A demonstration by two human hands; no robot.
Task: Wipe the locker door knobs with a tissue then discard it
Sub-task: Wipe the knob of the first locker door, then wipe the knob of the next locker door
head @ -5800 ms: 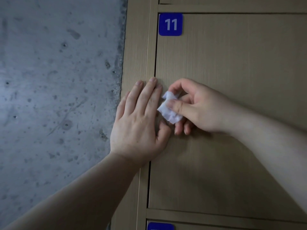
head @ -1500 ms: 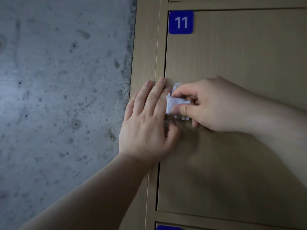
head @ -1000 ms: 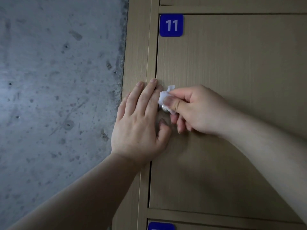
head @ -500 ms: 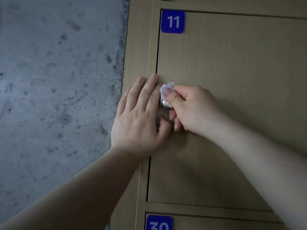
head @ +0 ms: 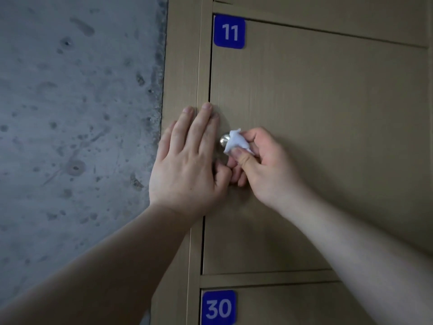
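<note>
A small silver knob (head: pixel 224 140) sticks out near the left edge of the wooden locker door (head: pixel 316 137) marked 11. My right hand (head: pixel 262 167) pinches a crumpled white tissue (head: pixel 237 143) between thumb and fingers and holds it against the knob's right side. My left hand (head: pixel 189 163) lies flat with straight fingers on the door's left edge and the frame, just left of the knob. Only the knob's left half shows.
A blue number plate 11 (head: pixel 229 31) sits at the door's top left corner. Below is another locker door with a blue plate 30 (head: pixel 218 307). A rough grey concrete wall (head: pixel 77 125) runs along the left of the locker frame (head: pixel 185 66).
My right hand with the tissue has slid from the knob's top to its right side, so the knob's left half now shows. My left hand has stayed flat on the door edge.
</note>
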